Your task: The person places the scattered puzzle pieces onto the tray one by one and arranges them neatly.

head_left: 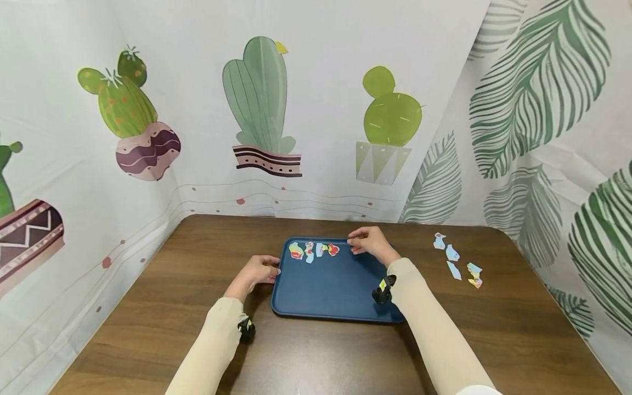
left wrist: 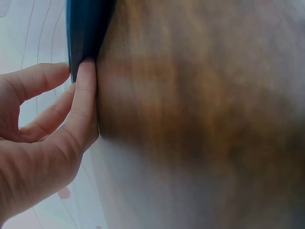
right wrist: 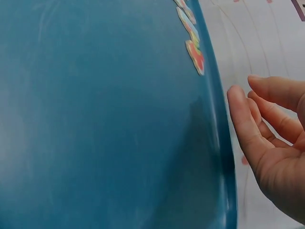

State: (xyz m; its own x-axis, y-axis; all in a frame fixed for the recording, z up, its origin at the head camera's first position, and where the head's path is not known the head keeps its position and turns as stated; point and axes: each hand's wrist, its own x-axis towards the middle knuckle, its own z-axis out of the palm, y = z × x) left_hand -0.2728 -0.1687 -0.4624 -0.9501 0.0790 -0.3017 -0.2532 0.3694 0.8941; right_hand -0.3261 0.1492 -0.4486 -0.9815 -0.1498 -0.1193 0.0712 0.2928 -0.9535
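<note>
Nearest, sleeved forearms cut off below. Left hand (head_left: 258, 271), fingers relaxed, touching blue tray (head_left: 326, 293) mid-table; right hand (head_left: 369, 243) loosely spread at far rim beside paper scraps (head_left: 314, 250), contact unclear.

The desk (head_left: 345, 351) is dark brown wood grain with a matt, smooth look. The tray (head_left: 326, 296) seems smooth blue plastic with a faint sheen. The paper scraps (head_left: 459, 262) look thin, printed, flat.
</note>
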